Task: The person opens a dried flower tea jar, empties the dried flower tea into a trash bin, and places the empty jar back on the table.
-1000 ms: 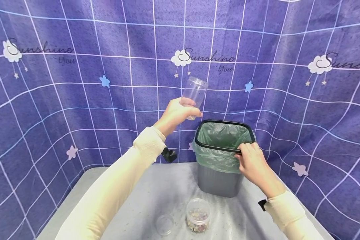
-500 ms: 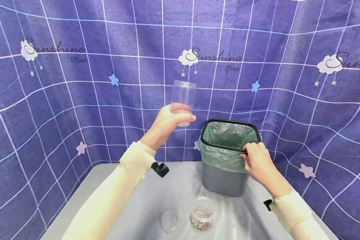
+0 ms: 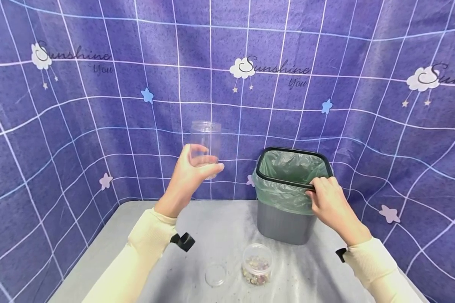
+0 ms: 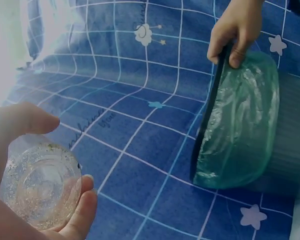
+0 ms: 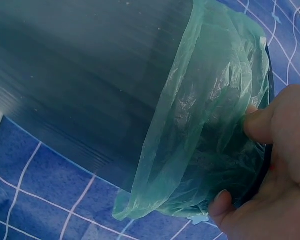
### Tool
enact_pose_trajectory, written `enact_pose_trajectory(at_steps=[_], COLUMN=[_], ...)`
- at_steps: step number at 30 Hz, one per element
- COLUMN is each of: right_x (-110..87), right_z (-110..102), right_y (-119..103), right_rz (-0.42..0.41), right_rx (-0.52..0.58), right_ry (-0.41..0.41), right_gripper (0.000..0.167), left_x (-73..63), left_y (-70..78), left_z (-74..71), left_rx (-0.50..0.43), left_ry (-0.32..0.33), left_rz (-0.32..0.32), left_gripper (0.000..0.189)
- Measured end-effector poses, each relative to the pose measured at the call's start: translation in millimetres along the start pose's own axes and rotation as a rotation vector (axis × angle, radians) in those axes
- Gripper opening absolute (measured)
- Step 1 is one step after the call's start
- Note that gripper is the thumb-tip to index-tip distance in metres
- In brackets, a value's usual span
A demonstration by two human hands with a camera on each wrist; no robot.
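My left hand (image 3: 187,174) grips a clear plastic jar (image 3: 211,141) around its lower part, holding it upright above the table, left of the bin. Seen from below in the left wrist view, the jar's base (image 4: 42,187) has small crumbs in it. My right hand (image 3: 327,202) pinches the black rim (image 3: 284,182) of a grey trash bin (image 3: 284,225) at its near right corner. A green bag (image 5: 205,115) lines the bin and folds over its outside, with my right thumb against it in the right wrist view.
On the table (image 3: 136,235) near the front stands a short clear tub (image 3: 257,267) holding dried bits like petals. Beside it lies a clear round lid (image 3: 215,275). A blue grid-patterned curtain (image 3: 167,84) hangs behind.
My left hand has drawn the jar left and down, away from the bin, and the jar has gone from tilted to nearly upright. My right hand stays on the rim.
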State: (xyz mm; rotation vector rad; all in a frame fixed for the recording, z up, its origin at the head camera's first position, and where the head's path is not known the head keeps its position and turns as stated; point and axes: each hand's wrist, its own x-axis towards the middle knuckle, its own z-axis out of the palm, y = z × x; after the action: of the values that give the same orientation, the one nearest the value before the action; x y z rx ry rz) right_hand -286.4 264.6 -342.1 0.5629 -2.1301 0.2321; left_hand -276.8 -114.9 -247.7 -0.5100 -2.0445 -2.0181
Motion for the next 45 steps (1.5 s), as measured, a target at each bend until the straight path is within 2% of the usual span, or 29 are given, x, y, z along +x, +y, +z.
enact_pose_trajectory(at_steps=[5, 11, 19, 26, 33, 39, 45], right_x=[1.2, -1.1, -5.8, -8.4, -6.0, -1.3, 3.5], right_z=[1.0, 1.2, 2.1, 3.7, 3.8, 2.9, 2.8], right_y=[1.9, 3.9, 6.3, 7.0, 6.1, 5.3, 5.5], right_rz=[-0.015, -0.008, 0.005, 0.011, 0.002, -0.013, -0.026], right_rx=[0.006, 0.006, 0.011, 0.013, 0.015, 0.015, 0.018], right_ry=[0.024, 0.024, 0.017, 0.016, 0.011, 0.015, 0.019], right_gripper=[0.02, 0.02, 0.02, 0.02, 0.019, 0.019, 0.019], left_x=[-16.2, -31.5, -49.7, -64.0, -78.6, -91.9, -104.2], left_y=[-13.7, -39.7, -69.5, -88.8, -117.2, -138.5, -157.1], left_z=[-9.1, -17.9, -29.9, -37.9, -46.3, -50.4, -50.6], left_rx=[0.058, 0.089, 0.163, 0.227, 0.242, 0.315, 0.38], left_ry=[0.045, 0.095, 0.12, 0.101, 0.099, 0.118, 0.153], left_rz=[0.033, 0.072, 0.007, -0.014, -0.028, -0.076, -0.156], left_gripper=[0.067, 0.061, 0.062, 0.064, 0.073, 0.078, 0.076])
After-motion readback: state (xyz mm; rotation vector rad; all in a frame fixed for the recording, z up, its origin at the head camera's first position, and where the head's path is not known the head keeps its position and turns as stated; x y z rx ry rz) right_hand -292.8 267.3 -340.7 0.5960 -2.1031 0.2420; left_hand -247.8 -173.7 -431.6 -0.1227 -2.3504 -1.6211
